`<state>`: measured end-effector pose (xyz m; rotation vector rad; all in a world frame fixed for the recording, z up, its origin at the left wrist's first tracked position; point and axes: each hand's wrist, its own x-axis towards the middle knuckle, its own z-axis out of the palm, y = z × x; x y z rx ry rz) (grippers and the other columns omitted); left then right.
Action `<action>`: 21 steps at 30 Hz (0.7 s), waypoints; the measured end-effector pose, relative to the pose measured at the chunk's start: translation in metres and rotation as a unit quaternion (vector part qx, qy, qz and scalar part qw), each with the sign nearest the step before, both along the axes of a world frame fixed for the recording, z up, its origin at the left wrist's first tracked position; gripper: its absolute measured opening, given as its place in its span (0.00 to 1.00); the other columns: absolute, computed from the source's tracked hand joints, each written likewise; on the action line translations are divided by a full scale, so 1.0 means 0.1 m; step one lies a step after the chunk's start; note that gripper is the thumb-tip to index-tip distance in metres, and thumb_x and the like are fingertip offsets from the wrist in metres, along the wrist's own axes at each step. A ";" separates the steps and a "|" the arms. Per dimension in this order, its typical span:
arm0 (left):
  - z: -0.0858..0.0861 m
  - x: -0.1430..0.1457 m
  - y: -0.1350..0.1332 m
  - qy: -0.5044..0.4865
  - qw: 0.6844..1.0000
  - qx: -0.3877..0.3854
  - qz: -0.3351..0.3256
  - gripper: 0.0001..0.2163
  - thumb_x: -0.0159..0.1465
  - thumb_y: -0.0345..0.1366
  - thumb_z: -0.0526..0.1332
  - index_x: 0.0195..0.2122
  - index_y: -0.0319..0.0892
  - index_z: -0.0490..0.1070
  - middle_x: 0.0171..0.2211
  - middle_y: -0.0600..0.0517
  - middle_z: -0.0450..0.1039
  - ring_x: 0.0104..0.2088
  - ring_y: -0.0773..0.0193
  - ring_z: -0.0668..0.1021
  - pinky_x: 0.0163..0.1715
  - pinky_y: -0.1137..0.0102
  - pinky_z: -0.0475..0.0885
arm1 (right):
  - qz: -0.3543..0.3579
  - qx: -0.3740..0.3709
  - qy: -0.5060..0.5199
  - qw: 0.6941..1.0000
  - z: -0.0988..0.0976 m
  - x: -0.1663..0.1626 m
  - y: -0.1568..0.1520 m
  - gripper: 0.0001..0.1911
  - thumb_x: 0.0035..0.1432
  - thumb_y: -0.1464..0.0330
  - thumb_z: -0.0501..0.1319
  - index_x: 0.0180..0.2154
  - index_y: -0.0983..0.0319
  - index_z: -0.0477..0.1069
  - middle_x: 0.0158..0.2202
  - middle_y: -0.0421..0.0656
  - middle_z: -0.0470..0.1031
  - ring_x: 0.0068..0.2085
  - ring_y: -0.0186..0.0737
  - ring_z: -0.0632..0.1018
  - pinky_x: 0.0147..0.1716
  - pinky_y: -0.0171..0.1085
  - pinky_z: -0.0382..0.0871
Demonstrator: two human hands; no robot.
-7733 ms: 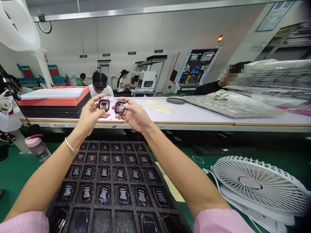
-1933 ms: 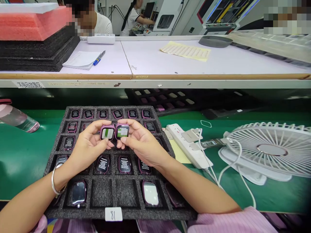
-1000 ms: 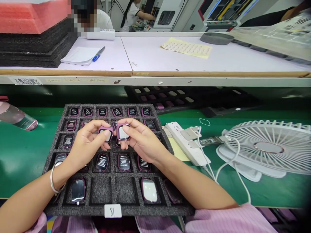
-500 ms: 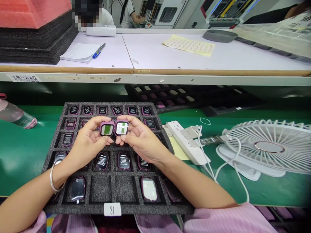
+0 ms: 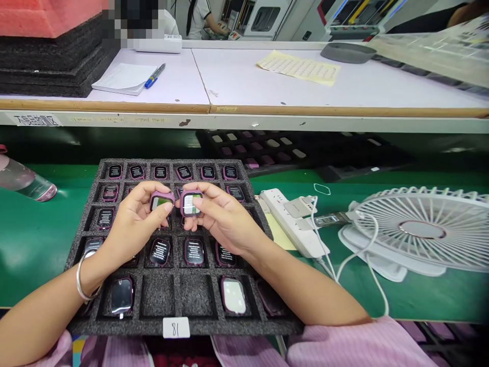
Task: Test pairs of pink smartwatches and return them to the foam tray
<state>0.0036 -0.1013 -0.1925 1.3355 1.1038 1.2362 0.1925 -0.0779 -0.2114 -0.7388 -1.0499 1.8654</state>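
Left hand (image 5: 132, 224) is up over the middle of the black foam compartment tray (image 5: 214, 326), grip pinching a pink-cased square watch body with a green-lit screen (image 5: 161, 200) between thumb and fingers. Right hand (image 5: 225, 221) is just beside it, grip pinching a pink-cased square watch body with a white-and-green screen (image 5: 191, 203) by its sides, thumb on the lower edge. The two held bodies are side by side, nearly touching, screens toward the camera, above the tray's middle rows and clear of the pockets. Silver bangle (image 5: 82, 278) on the left wrist.

Tray sits on the green bench (image 5: 34, 239) at its near edge, left of centre. Most pockets hold dark-screened pink watch bodies with white text (image 5: 160, 172). Near row has two bare pockets in the middle, flanked by blank glossy-screened watch bodies (image 5: 234, 295). White paper tag marked 81 (image 5: 175, 327) is on the tray's near rim.

White power strip (image 5: 294, 224) lies just right of the tray, with plugs and white cable on it. White round desk fan (image 5: 420, 232) is tipped face up toward the bench's right edge. Clear bottle with a pink end (image 5: 23, 181) lies at the left edge. Second dark tray (image 5: 260, 150) sits at the back edge, under the white shelf (image 5: 267, 86) carrying a white notepad (image 5: 122, 79), blue pen (image 5: 155, 75) and yellow sheet (image 5: 300, 66).
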 end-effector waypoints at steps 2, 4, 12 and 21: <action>-0.01 0.00 0.00 0.000 1.000 -0.001 -0.002 0.10 0.60 0.33 0.68 0.42 0.43 0.71 0.41 0.52 0.74 0.31 0.70 0.76 0.25 0.77 0.75 | 0.000 0.006 -0.007 1.000 0.00 0.00 0.00 0.17 0.57 0.66 0.70 0.48 0.59 0.72 0.38 0.40 0.79 0.28 0.33 0.79 0.28 0.34 0.73; -0.02 0.00 0.00 -0.007 1.000 0.001 -0.010 0.11 0.60 0.31 0.67 0.43 0.43 0.71 0.40 0.52 0.73 0.31 0.70 0.76 0.26 0.77 0.75 | 0.001 0.014 -0.011 1.000 0.00 0.00 0.00 0.18 0.56 0.69 0.70 0.48 0.59 0.71 0.38 0.40 0.78 0.28 0.33 0.79 0.29 0.34 0.74; -0.09 0.00 0.01 -0.040 0.998 0.005 -0.041 0.19 0.55 0.23 0.65 0.47 0.44 0.70 0.40 0.54 0.72 0.32 0.72 0.75 0.32 0.77 0.73 | -0.006 0.025 -0.010 1.000 0.02 -0.01 -0.01 0.25 0.49 0.77 0.67 0.50 0.58 0.69 0.36 0.37 0.77 0.30 0.33 0.80 0.32 0.34 0.75; -0.08 -0.01 0.01 -0.028 0.999 0.005 -0.031 0.17 0.56 0.28 0.67 0.47 0.44 0.70 0.41 0.52 0.73 0.34 0.69 0.75 0.31 0.76 0.73 | 0.005 0.004 0.004 1.000 -0.01 0.01 -0.01 0.18 0.59 0.65 0.69 0.50 0.58 0.71 0.36 0.39 0.76 0.32 0.36 0.82 0.34 0.37 0.78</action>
